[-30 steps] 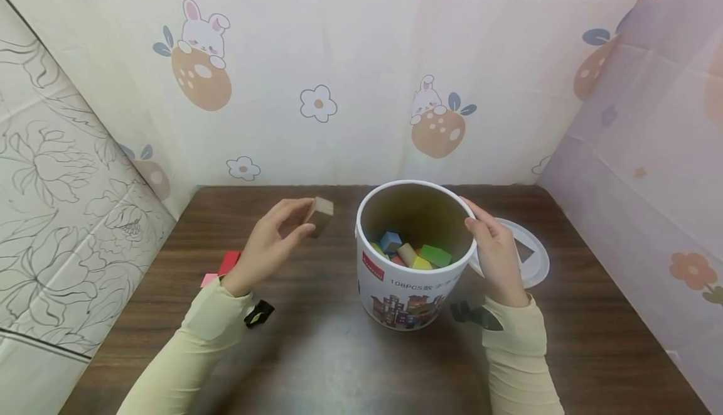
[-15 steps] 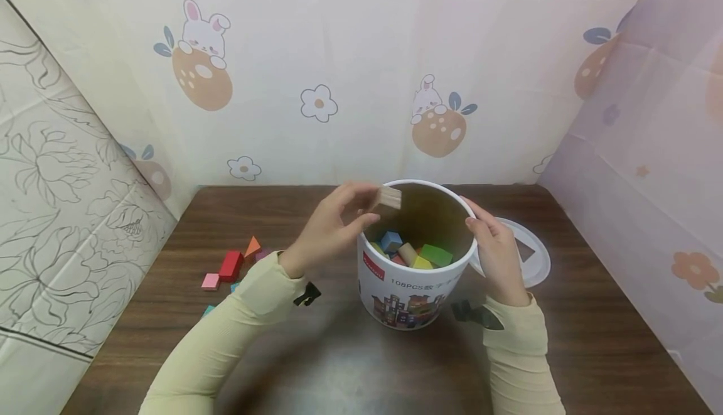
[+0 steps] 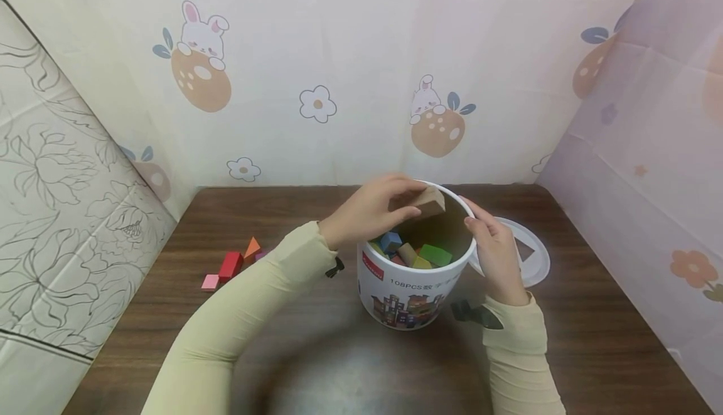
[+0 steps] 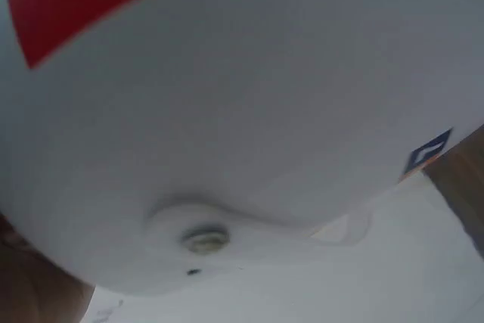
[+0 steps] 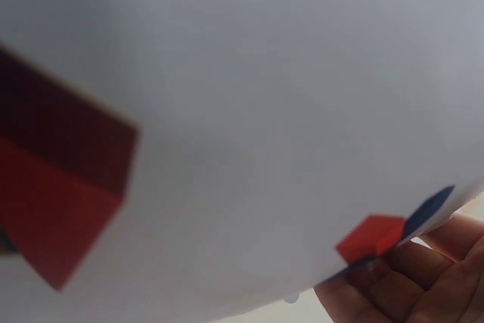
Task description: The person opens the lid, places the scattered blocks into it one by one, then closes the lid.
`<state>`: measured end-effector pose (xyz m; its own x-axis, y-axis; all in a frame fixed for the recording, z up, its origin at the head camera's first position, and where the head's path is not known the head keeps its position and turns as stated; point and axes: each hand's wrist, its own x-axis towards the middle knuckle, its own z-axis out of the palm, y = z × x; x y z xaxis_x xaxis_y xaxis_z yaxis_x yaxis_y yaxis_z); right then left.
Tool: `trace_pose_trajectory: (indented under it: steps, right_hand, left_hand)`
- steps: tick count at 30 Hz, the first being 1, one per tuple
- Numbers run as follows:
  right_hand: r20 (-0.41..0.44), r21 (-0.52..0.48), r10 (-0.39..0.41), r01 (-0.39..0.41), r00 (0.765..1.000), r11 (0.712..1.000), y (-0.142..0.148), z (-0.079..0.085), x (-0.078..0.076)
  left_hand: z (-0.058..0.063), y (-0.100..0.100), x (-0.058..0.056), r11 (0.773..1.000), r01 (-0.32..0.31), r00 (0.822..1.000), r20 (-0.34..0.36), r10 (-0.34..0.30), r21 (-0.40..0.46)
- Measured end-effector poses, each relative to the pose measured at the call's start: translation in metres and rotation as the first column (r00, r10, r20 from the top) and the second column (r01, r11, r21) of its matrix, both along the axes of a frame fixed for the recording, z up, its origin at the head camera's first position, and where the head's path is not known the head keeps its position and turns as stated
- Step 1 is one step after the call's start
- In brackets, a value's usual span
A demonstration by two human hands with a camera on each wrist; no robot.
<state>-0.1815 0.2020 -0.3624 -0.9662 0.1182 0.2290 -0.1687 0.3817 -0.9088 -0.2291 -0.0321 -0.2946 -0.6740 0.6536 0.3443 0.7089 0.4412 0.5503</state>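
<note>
A white bucket (image 3: 375,289) with printed buildings stands on the table, several colored blocks inside it. Over its mouth my left hand (image 3: 378,209) pinches a plain wooden block (image 3: 430,203) between thumb and fingers. My right hand (image 3: 497,252) grips the bucket's rim at the right, thumb at the lip and fingers outside. Among the blocks inside are a blue cube (image 3: 390,241), a green block (image 3: 436,254) and a yellow block (image 3: 421,263). The left wrist view is filled by the bucket's white wall (image 4: 249,126); in the right wrist view the right-hand fingers (image 5: 412,277) lie against the wall.
On the wooden table (image 3: 316,339) at the left lie a red block (image 3: 230,267), a pink block (image 3: 210,282) and an orange triangular block (image 3: 252,250), partly beside the left sleeve. A white lid (image 3: 533,258) lies right of the bucket. Patterned cloth walls enclose the table.
My left hand has carried the wooden block rightward from left of the bucket to over its opening. The right hand and the bucket have stayed in place.
</note>
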Motion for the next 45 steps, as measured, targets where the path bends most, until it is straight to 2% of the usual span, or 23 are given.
trace_pose_trajectory:
  steps: [4, 8, 11, 16, 28, 30, 35, 39, 43, 45]
  right_hand:
    - [-0.001, 0.007, -0.005, 0.005, 1.000, 1.000, 0.000, 0.000, 0.000]
    - [-0.004, 0.004, -0.004, 0.004, 1.000, 1.000, 0.000, 0.000, -0.001]
    - [-0.004, 0.001, -0.002, 0.002, 1.000, 1.000, 0.000, 0.000, -0.001]
    - [-0.013, -0.001, 0.004, -0.004, 1.000, 1.000, 0.000, 0.000, 0.000]
    - [0.007, 0.001, 0.000, 0.000, 1.000, 1.000, 0.000, -0.001, 0.000]
    - [0.008, -0.003, 0.001, -0.001, 1.000, 1.000, 0.000, 0.000, -0.001]
    - [0.007, -0.001, 0.003, -0.003, 1.000, 1.000, 0.001, 0.000, 0.000]
    - [0.001, 0.005, 0.010, -0.010, 1.000, 1.000, 0.000, 0.000, 0.000]
    - [0.002, 0.004, 0.013, -0.013, 1.000, 1.000, 0.001, 0.000, 0.000]
    - [0.003, 0.002, 0.010, -0.010, 1.000, 1.000, 0.001, 0.000, 0.000]
  left_hand:
    - [0.007, 0.010, -0.007, 0.988, 0.013, 1.000, -0.019, -0.016, -0.155]
    - [0.010, 0.018, -0.010, 0.955, 0.038, 0.997, -0.054, -0.056, -0.293]
    - [0.010, 0.023, -0.010, 0.935, 0.055, 0.995, -0.056, -0.079, -0.350]
    - [0.007, 0.026, -0.008, 0.923, 0.053, 0.995, -0.059, -0.081, -0.382]
    - [0.006, 0.016, -0.002, 0.925, 0.020, 0.995, -0.080, -0.054, -0.381]
    - [0.005, 0.013, -0.002, 0.928, 0.016, 0.996, -0.079, -0.049, -0.373]
    - [0.000, 0.002, -0.003, 0.954, -0.005, 0.998, -0.054, -0.012, -0.301]
    - [-0.005, -0.010, -0.001, 0.975, -0.056, 0.996, -0.074, 0.041, -0.216]
    - [-0.007, -0.026, 0.003, 0.993, -0.107, 0.988, -0.120, 0.100, -0.056]
    - [-0.007, -0.034, 0.005, 0.991, -0.125, 0.980, -0.148, 0.130, 0.046]
